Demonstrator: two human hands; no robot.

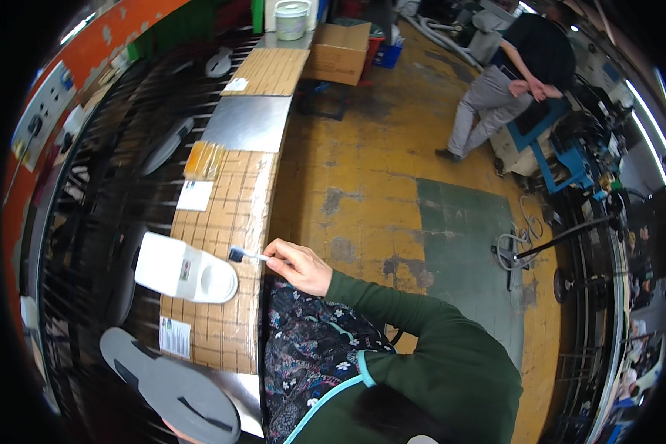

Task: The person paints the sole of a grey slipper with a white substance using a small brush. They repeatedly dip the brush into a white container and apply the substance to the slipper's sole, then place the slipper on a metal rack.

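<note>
My right hand (301, 266) comes in from the right in a dark green sleeve, its fingers pinched round the pale handle of a small brush (250, 254). The brush head, with dark bristles, points left over the cardboard-covered bench edge. Just left of it lies a white plastic container (163, 263) with a round opening at its near end. A grey shoe sole (181, 392) with black strips rests at the lower left, apart from my hand. My left hand is not in view.
Dark conveyor slats (118, 200) run beyond the bench and carry another grey sole (169, 146). On the cardboard (233, 177) sits an amber block (204, 160). Farther off are a lidded bucket (291, 22) and a cardboard box (338, 53). Another person (510, 81) stands at the upper right.
</note>
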